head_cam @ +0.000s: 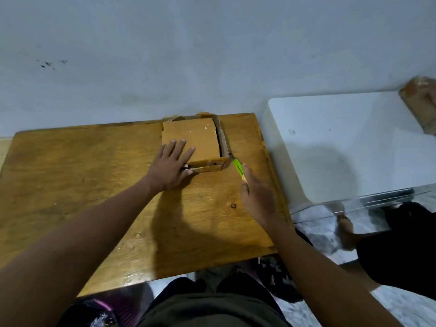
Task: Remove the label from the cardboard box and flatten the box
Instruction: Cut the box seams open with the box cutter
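A small brown cardboard box (195, 138) sits at the far edge of the wooden table (94, 185), against the wall. My left hand (171, 165) lies flat on the box's near left corner, fingers spread and straight. My right hand (256, 194) grips a green and yellow utility knife (238, 169), whose blade tip meets the box's near right corner. No label is visible on the box's top face.
A white surface (342, 147) with a clear front edge stands right of the table, and a brown object (422, 102) rests at its far right. Another person's foot (346, 230) is on the floor beside it.
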